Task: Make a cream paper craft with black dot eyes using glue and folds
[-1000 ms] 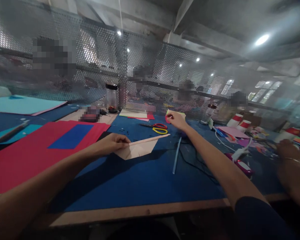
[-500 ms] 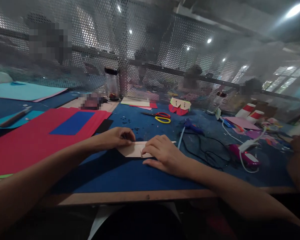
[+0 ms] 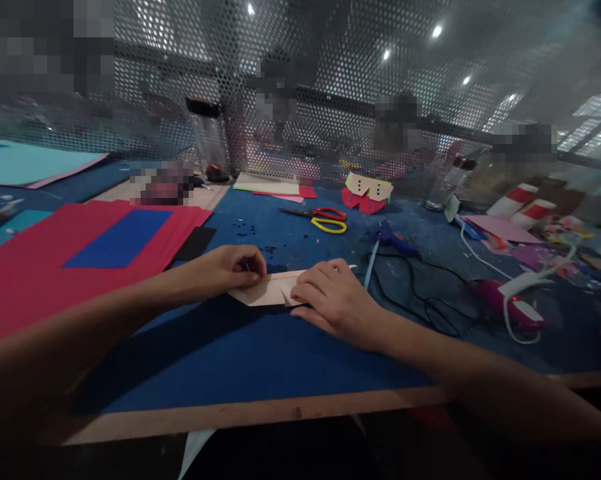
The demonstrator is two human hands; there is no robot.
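Paper point(image 3: 267, 291), pale cream in colour, lies low over the near part of the blue tabletop point(image 3: 260, 363), between the two hands that I watch from far away. Left hand point(image 3: 235, 265) is narrow: its thumb and curled finger pinch the left end. Right hand point(image 3: 337, 297) covers the right part with bent fingers, its thumb at the near edge; whether it really grips or only presses, I cannot tell. Along the far edge I see a narrow band, which looks like a fold, and near the right fingers a small slit.

In my judgement, the step in hand is to steady this paper and to bring it flat. The next move, I think, calls for even pressure along the band, without bending the small slit.

Compared with one second ago, the right hand is no longer at the red-and-cream paper shape point(image 3: 365, 202) near the back; that shape now stands uncovered, with black dots visible. The paper, which was raised and tilted in the left hand alone, is lower now. The scissors point(image 3: 313, 215) remain behind it, and the glue gun point(image 3: 395, 240) is now plainly visible.
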